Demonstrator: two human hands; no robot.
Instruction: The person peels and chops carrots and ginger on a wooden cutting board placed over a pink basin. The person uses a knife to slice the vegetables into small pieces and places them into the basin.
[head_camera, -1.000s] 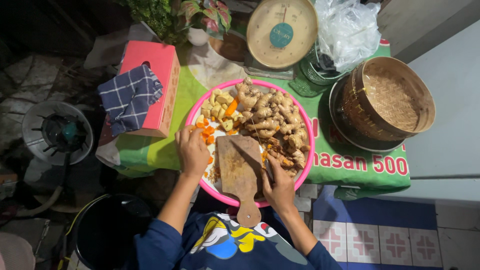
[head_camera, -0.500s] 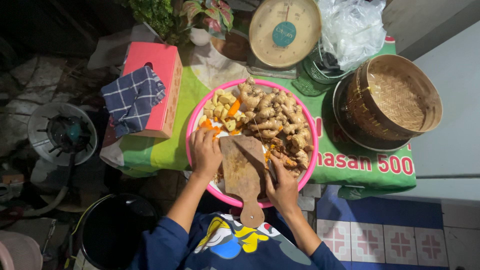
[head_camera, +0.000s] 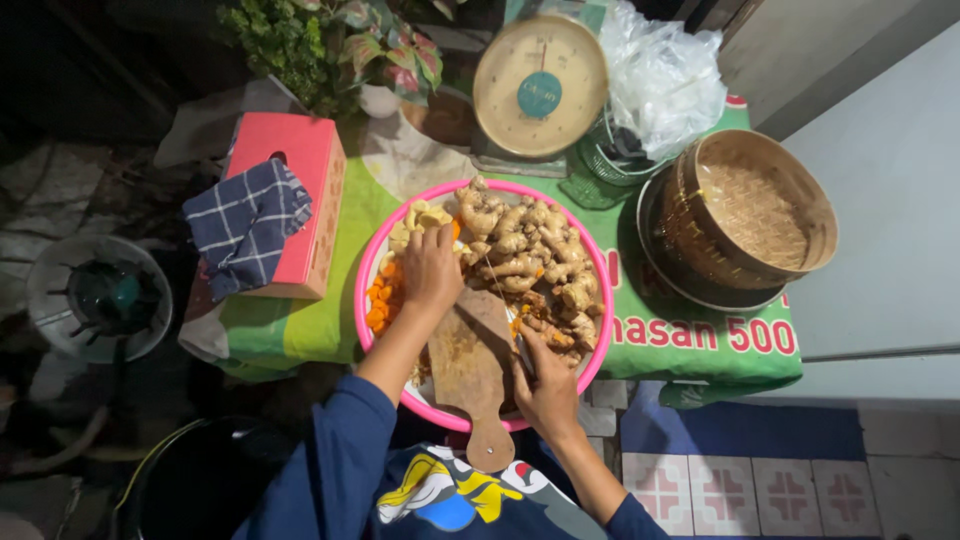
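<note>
Left hand (head_camera: 432, 268) laid flat, fingers together, on roots (head_camera: 525, 255) in pink basin (head_camera: 372, 270). Right hand (head_camera: 545, 385) curled beside cutting board (head_camera: 470, 360); grip contents indiscernible.

It looked like a home food-prep spot: beside the pink basin (head_camera: 372, 262) stood a weighing scale (head_camera: 540, 88) and a bamboo steamer (head_camera: 757, 215).

Bright light falls on the centre, the left side sinks into deep shadow, sharp focus, edges slightly stretched
</note>
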